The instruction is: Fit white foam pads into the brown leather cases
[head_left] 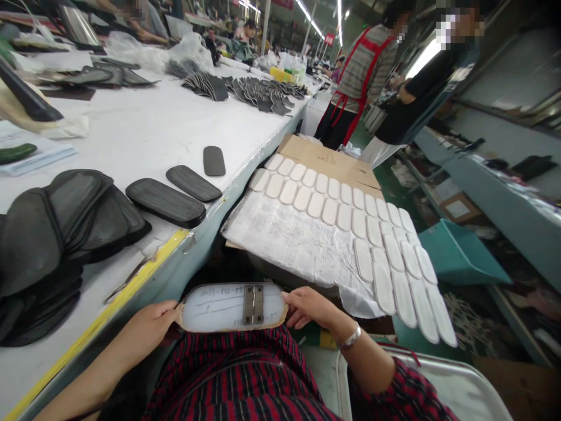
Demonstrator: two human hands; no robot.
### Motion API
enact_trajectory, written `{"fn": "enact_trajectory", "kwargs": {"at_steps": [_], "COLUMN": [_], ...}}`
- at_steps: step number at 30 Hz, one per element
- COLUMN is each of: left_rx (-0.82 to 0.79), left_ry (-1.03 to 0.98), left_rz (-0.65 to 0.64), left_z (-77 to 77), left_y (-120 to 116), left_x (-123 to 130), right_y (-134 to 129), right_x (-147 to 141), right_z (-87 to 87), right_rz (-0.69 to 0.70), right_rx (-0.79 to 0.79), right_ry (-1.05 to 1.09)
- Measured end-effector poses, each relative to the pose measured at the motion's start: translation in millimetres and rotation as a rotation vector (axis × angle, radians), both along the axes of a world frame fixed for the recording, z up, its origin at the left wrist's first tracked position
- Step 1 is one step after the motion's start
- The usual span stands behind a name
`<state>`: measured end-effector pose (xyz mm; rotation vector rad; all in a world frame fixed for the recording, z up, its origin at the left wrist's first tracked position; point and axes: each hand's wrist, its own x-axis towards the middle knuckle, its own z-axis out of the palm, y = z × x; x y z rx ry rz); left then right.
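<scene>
Above my lap I hold a long oval white plastic template [214,307] by its two ends. A metal hinge [253,304] is fixed on its right half, and faint handwriting and lines mark its face. A thin tan edge shows around the rim. My left hand [153,321] pinches the left end, with some fingers hidden behind it. My right hand [310,307] grips the right end between thumb and curled fingers. Several pale oval pads [315,204] lie in rows on a cloth-covered board [289,234] beyond my right hand.
Dark oval pieces lie on the white table [127,134], in a large pile [52,234] and a small stack [165,202]. Yellow tape [105,313] runs along its edge. A teal bin [460,251] stands at right. Two people stand beyond the board, one wearing a red apron [363,70].
</scene>
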<state>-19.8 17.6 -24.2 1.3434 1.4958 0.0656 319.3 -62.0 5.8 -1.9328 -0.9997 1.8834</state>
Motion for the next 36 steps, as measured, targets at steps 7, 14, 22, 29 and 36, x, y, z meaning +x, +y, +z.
{"fn": "enact_trajectory", "kwargs": {"at_steps": [7, 14, 22, 29, 36], "left_rx": [-0.141, -0.020, -0.005, -0.159, -0.148], "left_ry": [-0.087, 0.035, 0.123, 0.034, -0.020], "left_rz": [0.079, -0.019, -0.170, -0.150, -0.094], "left_z": [28.9, 37.5, 31.2, 28.4, 31.7], "left_y": [-4, -5, 12, 20, 7], "left_x": [8, 15, 17, 14, 8], "right_y": [-15, -16, -20, -20, -22], "right_x": [-13, -13, -14, -11, -15], "right_z": [-9.1, -9.8, -10.7, -8.5, -8.3], "right_rz": [0.293, 0.515, 0.358, 0.318, 0.342], "right_rx": [0.259, 0.449, 0.416, 0.410, 0.417], "right_ry": [-0.469, -0.704, -0.624, -0.538, -0.665]}}
